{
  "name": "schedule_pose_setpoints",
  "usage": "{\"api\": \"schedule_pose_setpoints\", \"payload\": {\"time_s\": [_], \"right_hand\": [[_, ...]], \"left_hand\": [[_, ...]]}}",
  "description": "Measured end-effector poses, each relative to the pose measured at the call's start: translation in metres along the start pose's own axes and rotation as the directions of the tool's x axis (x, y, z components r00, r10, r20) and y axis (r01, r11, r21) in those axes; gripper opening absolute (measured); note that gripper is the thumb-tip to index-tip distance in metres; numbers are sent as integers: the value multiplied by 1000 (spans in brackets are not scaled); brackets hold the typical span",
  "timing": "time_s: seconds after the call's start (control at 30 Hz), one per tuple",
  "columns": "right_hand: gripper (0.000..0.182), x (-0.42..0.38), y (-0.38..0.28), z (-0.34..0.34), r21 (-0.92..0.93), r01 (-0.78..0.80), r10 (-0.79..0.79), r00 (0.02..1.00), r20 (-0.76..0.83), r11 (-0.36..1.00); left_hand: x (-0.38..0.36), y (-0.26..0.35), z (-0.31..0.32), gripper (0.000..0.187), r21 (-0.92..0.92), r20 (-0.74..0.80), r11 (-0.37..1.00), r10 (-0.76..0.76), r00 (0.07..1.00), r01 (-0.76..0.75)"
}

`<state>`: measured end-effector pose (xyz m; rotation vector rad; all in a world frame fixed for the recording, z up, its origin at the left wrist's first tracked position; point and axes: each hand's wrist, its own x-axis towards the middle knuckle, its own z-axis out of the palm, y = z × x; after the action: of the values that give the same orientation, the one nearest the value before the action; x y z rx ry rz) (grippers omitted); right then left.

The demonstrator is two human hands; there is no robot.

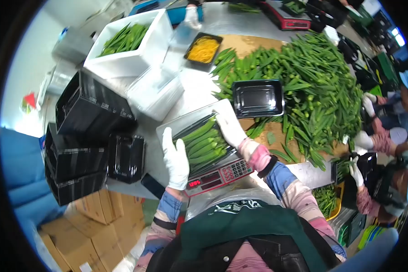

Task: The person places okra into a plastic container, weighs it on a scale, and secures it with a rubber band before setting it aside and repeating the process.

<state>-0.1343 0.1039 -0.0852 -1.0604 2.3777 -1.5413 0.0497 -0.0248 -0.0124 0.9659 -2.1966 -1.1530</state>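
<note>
A black tray of green okra (206,142) rests on the platform of a digital scale (163,130), whose red keypad panel faces me with lit digits. My left hand (176,162), in a white glove, is at the tray's left side with its fingers stretched out and thumb apart. My right hand (231,130), also gloved, grips the tray's right rim, fingertips reaching over the okra. Beyond it, an empty black tray (258,98) sits against a large okra pile (308,86).
Stacked black trays (93,106) and a single black tray (126,157) stand left, near a phone (153,186). Clear lids (154,93), a white foam box (156,43) of okra and a tray of yellow strips (203,49) lie farther back. Co-workers' gloved hands (356,172) show right.
</note>
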Motion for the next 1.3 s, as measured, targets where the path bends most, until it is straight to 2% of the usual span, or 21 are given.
{"api": "schedule_pose_setpoints", "payload": {"time_s": [0.03, 0.1, 0.17, 0.2, 0.23, 0.3, 0.37, 0.4, 0.43, 0.47, 0.5, 0.57, 0.7, 0.83, 0.9, 1.0, 1.1, 1.13, 1.2, 1.23, 1.3], "right_hand": [[36, 2, 1, 1, -6, 10, -10, 1000, -8, 1000], [36, 9, 5, -5, 40, -22, 17, 992, 125, 999], [39, 5, 8, -3, 51, -37, 31, 993, 116, 998], [44, -1, 5, -6, 19, 6, -7, 996, 90, 1000], [48, -7, -9, -9, 165, -10, 22, 997, -73, 986], [51, -26, -53, -50, 287, -396, 368, 918, 146, 872], [52, -55, -46, -65, 180, -390, 374, 920, 115, 903], [47, -65, -46, -74, 201, -499, 463, 863, 200, 843], [44, -74, -50, -82, 214, -521, 479, 850, 219, 826], [40, -84, -50, -86, 349, -612, 535, 791, 298, 710], [35, -91, -50, -86, 428, -646, 572, 762, 304, 633], [28, -92, -52, -85, 496, -658, 615, 738, 276, 567], [25, -93, -36, -81, 558, -728, 648, 654, 391, 398], [22, -92, -42, -75, 687, -668, 614, 678, 404, 285], [25, -92, -41, -75, 749, -646, 570, 675, 469, 149], [31, -96, -33, -73, 809, -578, 514, 665, 543, -107], [32, -99, -40, -78, 845, -526, 495, 711, 500, -98], [28, -99, -38, -82, 827, -562, 510, 716, 478, 13], [26, -96, -36, -96, 647, -691, 558, 691, 460, 323], [25, -92, -35, -103, 517, -722, 579, 685, 443, 460], [29, -81, -20, -110, 393, -726, 581, 687, 436, 564]], "left_hand": [[1, -1, 0, 51, -2, 7, 1000, -6, 1000, 6], [4, -1, -2, 54, -5, 61, 1000, -26, 998, 26], [4, 6, -13, 59, -22, 108, 999, 47, 993, -45], [0, -2, -17, 66, -38, 125, 993, 120, 985, -116], [-7, 4, -22, 69, -46, 82, 991, 125, 989, -122], [-29, 11, -29, 71, -237, 4, 971, -17, 1000, 17], [-50, -27, -39, 62, -310, -35, 947, -102, 994, 87], [-59, -21, -45, 57, -393, 66, 884, -246, 967, 252], [-71, -9, -53, 52, -455, 166, 789, -380, 910, 413], [-81, 4, -56, 44, -475, 244, 734, -420, 874, 485], [-92, 0, -56, 39, -553, 338, 590, -486, 806, 588], [-101, 4, -53, 32, -621, 416, 449, -506, 756, 642], [-97, -13, -45, 29, -727, 427, 319, -483, 765, 608], [-93, -25, -44, 26, -769, 495, 193, -423, 759, 610], [-92, -31, -45, 23, -773, 557, 110, -353, 752, 624], [-87, -40, -49, 20, -790, 606, -190, -105, 788, 583], [-85, -41, -51, 18, -775, 620, -141, 21, 784, 616], [-84, -38, -54, 22, -729, 679, 40, -87, 729, 684], [-79, -27, -66, 30, -511, 711, 362, -332, 620, 780], [-71, -25, -72, 34, -499, 694, 421, -330, 640, 757], [-51, -25, -82, 41, -467, 658, 529, -327, 679, 708]]}}
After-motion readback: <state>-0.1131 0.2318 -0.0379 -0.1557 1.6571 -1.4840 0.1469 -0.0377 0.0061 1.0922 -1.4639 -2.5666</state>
